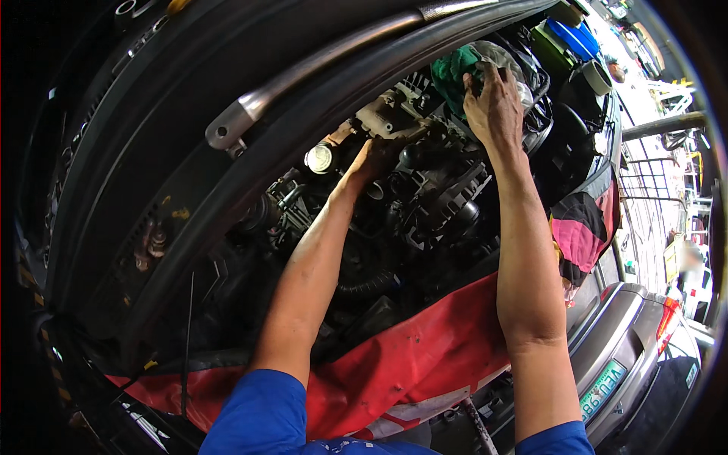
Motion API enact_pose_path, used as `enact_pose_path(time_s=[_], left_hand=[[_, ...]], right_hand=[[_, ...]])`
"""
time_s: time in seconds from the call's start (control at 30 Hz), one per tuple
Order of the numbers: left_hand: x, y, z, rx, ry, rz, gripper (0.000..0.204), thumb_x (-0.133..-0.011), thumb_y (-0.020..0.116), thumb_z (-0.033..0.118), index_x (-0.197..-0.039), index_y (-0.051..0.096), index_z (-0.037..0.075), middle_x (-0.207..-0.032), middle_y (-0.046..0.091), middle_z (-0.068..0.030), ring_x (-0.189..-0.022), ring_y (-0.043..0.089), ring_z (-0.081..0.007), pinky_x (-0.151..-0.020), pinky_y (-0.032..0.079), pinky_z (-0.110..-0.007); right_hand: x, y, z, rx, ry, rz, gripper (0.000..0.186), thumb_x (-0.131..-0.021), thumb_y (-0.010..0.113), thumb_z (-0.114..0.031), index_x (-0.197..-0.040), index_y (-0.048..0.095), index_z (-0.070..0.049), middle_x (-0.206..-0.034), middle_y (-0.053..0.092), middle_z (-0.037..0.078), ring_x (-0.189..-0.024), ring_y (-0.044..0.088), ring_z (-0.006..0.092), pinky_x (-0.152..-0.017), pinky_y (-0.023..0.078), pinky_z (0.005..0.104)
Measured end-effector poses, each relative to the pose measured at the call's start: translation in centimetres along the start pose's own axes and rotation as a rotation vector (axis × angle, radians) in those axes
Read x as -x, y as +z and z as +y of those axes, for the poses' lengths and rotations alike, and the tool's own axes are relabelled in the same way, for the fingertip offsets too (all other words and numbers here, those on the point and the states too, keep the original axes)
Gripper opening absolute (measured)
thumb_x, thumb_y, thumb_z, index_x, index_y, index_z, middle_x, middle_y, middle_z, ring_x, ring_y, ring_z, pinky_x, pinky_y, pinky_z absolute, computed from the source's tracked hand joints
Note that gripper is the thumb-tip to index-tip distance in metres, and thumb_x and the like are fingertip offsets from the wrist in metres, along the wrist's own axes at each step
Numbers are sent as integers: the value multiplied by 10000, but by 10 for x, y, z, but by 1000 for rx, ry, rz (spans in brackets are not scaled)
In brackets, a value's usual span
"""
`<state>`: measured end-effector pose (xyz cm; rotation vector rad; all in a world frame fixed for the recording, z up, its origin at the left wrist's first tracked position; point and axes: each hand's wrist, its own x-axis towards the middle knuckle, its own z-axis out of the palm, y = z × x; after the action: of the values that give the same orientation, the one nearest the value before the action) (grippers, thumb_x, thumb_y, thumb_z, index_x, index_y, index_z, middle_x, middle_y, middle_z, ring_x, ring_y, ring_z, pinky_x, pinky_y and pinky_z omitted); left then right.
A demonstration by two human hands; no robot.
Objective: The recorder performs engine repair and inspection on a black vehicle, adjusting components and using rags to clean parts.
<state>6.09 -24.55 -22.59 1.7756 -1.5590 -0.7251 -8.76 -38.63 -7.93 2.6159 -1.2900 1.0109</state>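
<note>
Red cover point(425, 334) edges the cramped engine point(447, 205); left hand point(372, 158) is inside, right hand point(497, 106) beside green cloth point(453, 73); can't tell either grip.

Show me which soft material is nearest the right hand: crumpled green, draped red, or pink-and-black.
The crumpled green material, up at the bare right hand; the draped red sheet and pink-and-black cloth lie lower in view, farther away.

Bare left hand point(374, 158) extended forward, finger pose unclear in shadow. Bare right hand point(497, 108) reaches farther, fingers bent.
</note>
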Motion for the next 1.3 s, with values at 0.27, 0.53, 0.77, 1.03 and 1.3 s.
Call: enact_pose_path(time_s=[0.27,0.53,0.77,1.03,1.3], left_hand=[[-12,-1,4,170,-37,7,317,-941,498,165,-1199,676,122,-1107,700,-137,-971,679,-246,-859,513,-367],[-3,2,-6,91,-20,158,303,-913,584,232,-1119,663,25,-989,707,-189,-876,693,-321,-769,522,-405],[38,22,-34,1004,-665,313,311,-951,612,344,-844,575,54,-641,519,21,-538,471,-71,-471,376,-272],[-13,47,-39,890,-526,456,420,-1014,476,442,-838,583,77,-622,438,52,-555,402,-90,-526,365,-300],[-29,59,-32,1709,-217,431,680,-969,483,521,-1393,398,-4,-1372,495,-175,-1232,519,-342,-1067,423,-490]], right_hand=[[-1,-2,-1,7,77,-103,360,-925,605,-263,-1197,567,-31,-1078,582,218,-1007,591,380,-858,481,469],[0,4,2,-32,43,-47,342,-864,648,-227,-1142,587,-39,-1021,576,207,-955,590,373,-808,485,459],[-1,-4,-1,-24,89,-126,350,-936,595,-281,-1180,581,-31,-1113,582,222,-1035,586,400,-867,471,472],[-2,-4,-4,5,96,-151,369,-943,590,-309,-1213,584,-56,-1137,591,203,-1050,593,386,-874,485,464],[-1,-4,-2,-19,119,-178,384,-938,595,-287,-1245,556,-59,-1126,582,205,-1050,590,389,-873,485,464]])
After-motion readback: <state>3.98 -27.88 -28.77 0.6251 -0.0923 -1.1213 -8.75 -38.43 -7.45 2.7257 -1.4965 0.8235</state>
